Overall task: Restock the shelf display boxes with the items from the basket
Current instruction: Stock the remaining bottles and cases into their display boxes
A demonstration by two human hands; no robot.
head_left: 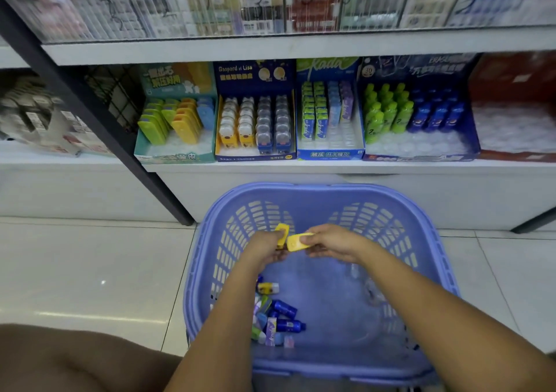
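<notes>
Over basket (346, 370), left hand (264, 245) and right hand (334, 241) each grip yellow cases (296, 242).

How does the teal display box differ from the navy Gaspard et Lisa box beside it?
The teal box holds flat green, yellow, orange and blue cases; the navy box holds yellow and grey animal-shaped pieces. The teal box's front slots are empty; the navy box is filled to its front. Both share one shelf.

Basket (421, 211) interior lies open above; upper shelf (301, 47) overhangs display boxes (255, 155).
</notes>
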